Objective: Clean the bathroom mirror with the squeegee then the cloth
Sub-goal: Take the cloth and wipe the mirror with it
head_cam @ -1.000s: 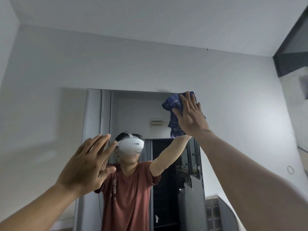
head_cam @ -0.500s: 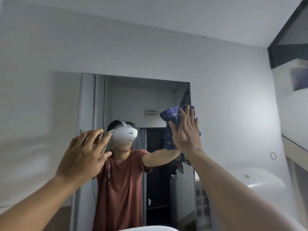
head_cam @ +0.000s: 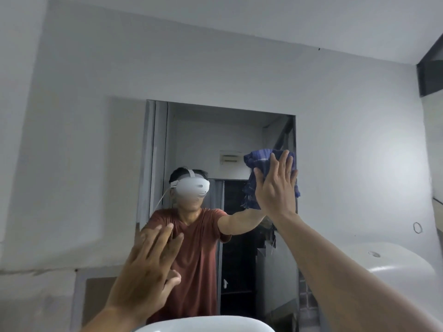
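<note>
Facing a pale grey wall [head_cam: 347, 140], I see the mirror [head_cam: 203, 140] on it, above a white basin [head_cam: 203, 325]. My right hand [head_cam: 275, 188], fingers straight, presses the blue cloth [head_cam: 259, 159] flat on the mirror near its right edge. My left hand [head_cam: 146, 276], fingers spread and holding nothing, is before the mirror's lower part

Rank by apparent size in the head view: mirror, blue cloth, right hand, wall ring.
1. mirror, by far the largest.
2. blue cloth and right hand: they look alike, and the hand hides part of the cloth, so I won't rank them.
3. wall ring, the smallest.
</note>
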`<state>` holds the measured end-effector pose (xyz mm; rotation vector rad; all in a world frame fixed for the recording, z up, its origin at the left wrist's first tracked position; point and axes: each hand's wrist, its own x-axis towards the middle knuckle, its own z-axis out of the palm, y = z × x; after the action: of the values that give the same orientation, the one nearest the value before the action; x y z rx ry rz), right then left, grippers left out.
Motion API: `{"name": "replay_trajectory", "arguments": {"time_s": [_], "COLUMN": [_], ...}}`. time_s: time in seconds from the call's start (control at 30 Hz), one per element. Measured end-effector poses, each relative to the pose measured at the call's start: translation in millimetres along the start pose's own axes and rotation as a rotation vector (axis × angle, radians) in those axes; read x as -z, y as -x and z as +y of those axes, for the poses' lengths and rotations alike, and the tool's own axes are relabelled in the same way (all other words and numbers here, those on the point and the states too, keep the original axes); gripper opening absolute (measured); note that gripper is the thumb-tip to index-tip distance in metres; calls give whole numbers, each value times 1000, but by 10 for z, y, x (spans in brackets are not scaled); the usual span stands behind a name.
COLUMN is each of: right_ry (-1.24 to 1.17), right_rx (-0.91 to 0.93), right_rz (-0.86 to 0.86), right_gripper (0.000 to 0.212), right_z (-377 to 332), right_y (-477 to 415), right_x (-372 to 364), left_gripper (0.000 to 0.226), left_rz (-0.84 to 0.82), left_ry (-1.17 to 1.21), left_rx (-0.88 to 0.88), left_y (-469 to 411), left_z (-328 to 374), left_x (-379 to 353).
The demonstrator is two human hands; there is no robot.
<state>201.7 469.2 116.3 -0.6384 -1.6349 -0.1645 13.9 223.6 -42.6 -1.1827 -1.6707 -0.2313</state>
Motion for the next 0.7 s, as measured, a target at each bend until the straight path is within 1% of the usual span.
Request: {"name": "replay_trajectory", "arguments": {"time_s": [0.1,0.17,0.27,0.47,0.6,0.7], "right_ry": [-12,-18,4,70,75,107], "right_rx": [82,138,213,374,510,628], "right_rz": [14,6,-27,-100,-122,-133], "right_gripper": [66,67,70,75,68,63], "right_z": [-238,-448,-779,-1348,-1693,-1870], "right_y": [7,5,-15,-104,-150,-157], "right_x": [-45,-69,-115,-219,-274,-314], "left_gripper": [103,106,99,87,81,80], "left_rz": [-13,-22,-9,24,41,41], "left_ry": [35,68,98,42,8,45], "left_rx": [21,42,51,18,22,57], "left_y": [-10,6,42,57,72,199], "left_z": [11,33,46,-8,14,63], "left_x": [1,-9,-49,-114,-89,-125]}}
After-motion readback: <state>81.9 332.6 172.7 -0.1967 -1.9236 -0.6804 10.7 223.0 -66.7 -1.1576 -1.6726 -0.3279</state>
